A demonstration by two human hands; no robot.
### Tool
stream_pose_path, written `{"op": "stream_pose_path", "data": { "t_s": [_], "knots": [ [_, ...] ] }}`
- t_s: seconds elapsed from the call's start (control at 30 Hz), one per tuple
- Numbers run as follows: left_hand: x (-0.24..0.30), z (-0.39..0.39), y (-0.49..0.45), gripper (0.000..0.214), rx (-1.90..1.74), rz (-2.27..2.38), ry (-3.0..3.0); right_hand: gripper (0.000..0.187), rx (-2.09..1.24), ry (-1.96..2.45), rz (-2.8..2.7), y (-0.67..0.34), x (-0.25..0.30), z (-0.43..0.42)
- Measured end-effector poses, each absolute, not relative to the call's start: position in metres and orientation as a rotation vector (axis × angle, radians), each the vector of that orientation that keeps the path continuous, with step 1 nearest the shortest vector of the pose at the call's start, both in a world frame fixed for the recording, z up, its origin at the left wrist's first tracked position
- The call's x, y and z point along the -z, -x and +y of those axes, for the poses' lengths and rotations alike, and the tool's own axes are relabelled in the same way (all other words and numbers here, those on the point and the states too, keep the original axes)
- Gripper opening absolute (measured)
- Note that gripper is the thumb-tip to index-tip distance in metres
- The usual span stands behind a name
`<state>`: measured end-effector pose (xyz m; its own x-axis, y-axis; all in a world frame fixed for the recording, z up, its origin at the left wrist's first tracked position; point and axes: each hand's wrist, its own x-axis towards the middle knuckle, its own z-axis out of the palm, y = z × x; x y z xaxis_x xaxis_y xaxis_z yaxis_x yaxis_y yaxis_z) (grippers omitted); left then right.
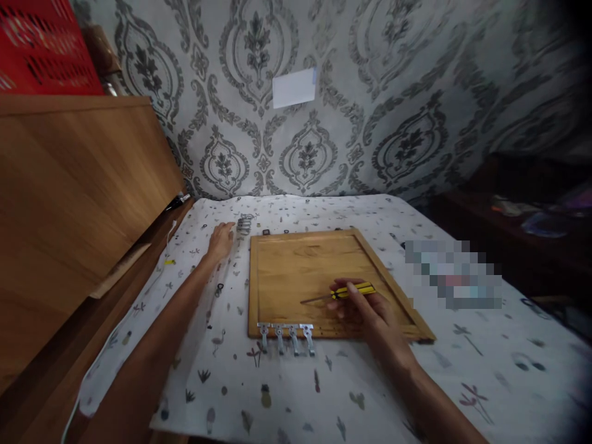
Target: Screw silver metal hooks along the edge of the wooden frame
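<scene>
A wooden framed board [296,271] lies flat on a table covered by a white patterned cloth [287,394]. Several metal hook brackets [287,336] are fixed along its near edge. My right hand [365,311] rests over the board's near right part, closed around a yellow and black screwdriver [342,291] whose shaft points left. My left hand [221,239] reaches out beyond the board's far left corner, fingers lying on the cloth beside a small pile of loose metal hooks [245,223].
A wooden cabinet panel [78,179] stands along the left, with a red crate [41,46] above it. Patterned wallpaper with a white card [294,87] backs the table. A blurred item [453,274] lies at right. Small dark fittings [219,287] dot the cloth.
</scene>
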<state>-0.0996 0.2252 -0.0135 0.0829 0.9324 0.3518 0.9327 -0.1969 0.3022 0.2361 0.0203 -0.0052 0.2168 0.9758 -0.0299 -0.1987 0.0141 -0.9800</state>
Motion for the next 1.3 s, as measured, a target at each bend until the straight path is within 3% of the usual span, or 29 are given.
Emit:
{"op": "stream_pose_path", "data": {
  "t_s": [0.3, 0.4, 0.63, 0.9, 1.3],
  "knots": [
    [0.009, 0.241, 0.106, 0.036, 0.508, -1.959, 2.321, 0.063, -1.282, 1.132, -0.626, -0.248, 0.006, 0.03],
    [0.009, 0.24, 0.107, 0.026, 0.467, -1.908, 2.317, 0.056, -1.292, 1.129, -0.652, -0.253, 0.009, 0.032],
    [0.006, 0.239, 0.104, 0.03, 0.41, -1.837, 2.296, 0.038, -1.307, 1.119, -0.639, -0.258, 0.017, 0.037],
    [0.0, 0.237, 0.105, 0.023, 0.316, -1.762, 2.309, 0.029, -1.315, 1.126, -0.634, -0.258, 0.016, 0.037],
    [0.009, 0.245, 0.11, 0.021, 0.347, -1.794, 2.345, 0.055, -1.258, 1.214, -0.659, -0.256, 0.015, 0.033]
  ]
}}
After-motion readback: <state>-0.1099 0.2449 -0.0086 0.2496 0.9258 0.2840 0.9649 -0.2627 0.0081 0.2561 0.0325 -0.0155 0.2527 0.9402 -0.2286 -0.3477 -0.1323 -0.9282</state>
